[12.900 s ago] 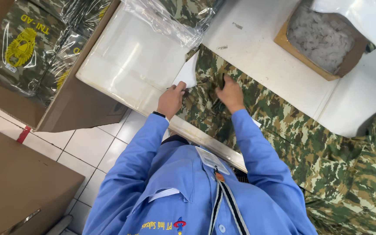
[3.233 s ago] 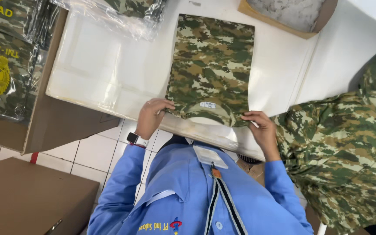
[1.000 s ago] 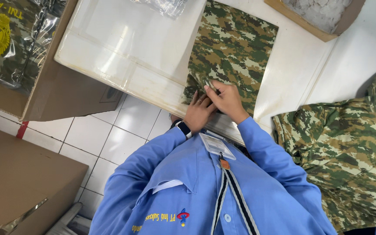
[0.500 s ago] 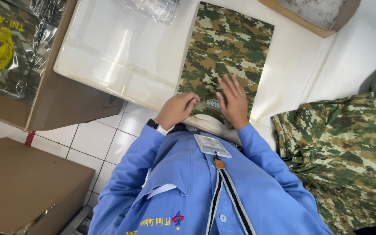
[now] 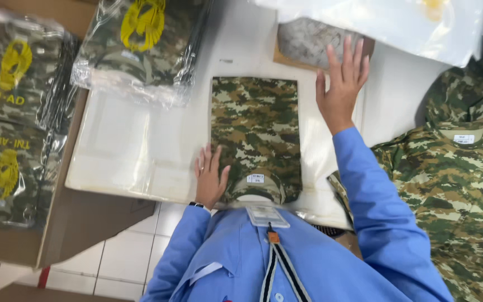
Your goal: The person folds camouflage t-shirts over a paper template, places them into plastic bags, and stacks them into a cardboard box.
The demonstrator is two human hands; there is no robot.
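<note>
At the bottom of the frame a person in a blue long-sleeved shirt [image 5: 308, 263] leans over a white table [image 5: 398, 95], a badge on a striped lanyard [image 5: 275, 263] hanging at the chest. Lower left, below the table edge, the floor shows pale square tiles [image 5: 124, 263].

Just above the chest, in the middle of the frame, a folded camouflage shirt [image 5: 255, 128] lies flat on the table, its collar and small white label turned toward the person. The left hand [image 5: 211, 176] rests open, palm down, fingers spread, at the shirt's lower left corner, touching its edge and gripping nothing. Left of the shirt a stack of clear flat plastic bags [image 5: 129, 151] covers the tabletop.

At the right edge a heap of unfolded camouflage shirts [image 5: 465, 184] spreads from the table's side down to the lower right corner.

The right hand [image 5: 342, 84] is raised well apart from the left, in the upper middle-right, open with fingers spread and holding nothing, just in front of a brown cardboard box [image 5: 308, 47] with a grey mottled filling. A sheet of clear plastic [image 5: 409, 22] hangs across the upper right.

Upper left, a bagged camouflage shirt with a yellow emblem [image 5: 141, 45] lies at the table's far edge, and more such packs [image 5: 12, 128] fill an open carton [image 5: 79, 223] along the left side.
</note>
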